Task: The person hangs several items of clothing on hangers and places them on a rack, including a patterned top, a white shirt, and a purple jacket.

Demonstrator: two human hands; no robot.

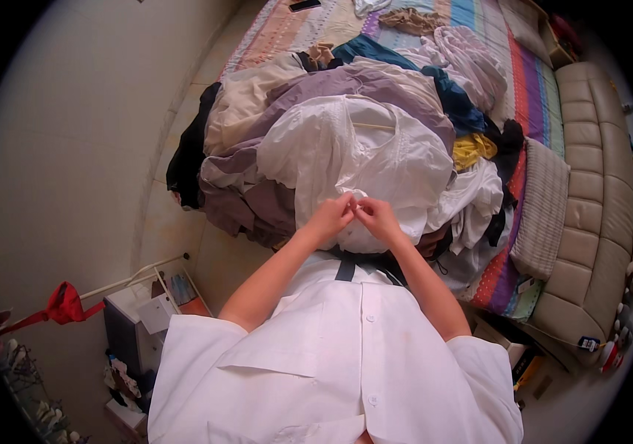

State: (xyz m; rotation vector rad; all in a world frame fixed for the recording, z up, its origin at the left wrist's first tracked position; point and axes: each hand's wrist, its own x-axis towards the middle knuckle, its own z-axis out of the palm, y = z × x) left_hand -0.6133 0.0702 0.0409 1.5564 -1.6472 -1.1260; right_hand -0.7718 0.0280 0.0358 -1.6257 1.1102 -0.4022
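A white blouse (308, 139) lies on top of a heap of clothes right in front of me, its neckline away from me. A pale hanger bar (373, 126) shows inside the neck opening. My left hand (334, 215) and my right hand (376, 217) meet at the blouse's front placket, fingertips nearly touching. Both pinch the white fabric there; whether a button is between the fingers is hidden. Beneath the blouse are a mauve garment (316, 83) and a cream garment (250, 94).
Around the heap lie a teal garment (452, 100), a yellow cloth (473, 150) and black clothes (189, 161). They rest on a bed with a striped sheet (535, 100), edged by a padded beige headboard (585, 183). A phone (305, 5) lies at the far end. A metal rack (122, 282) stands at left.
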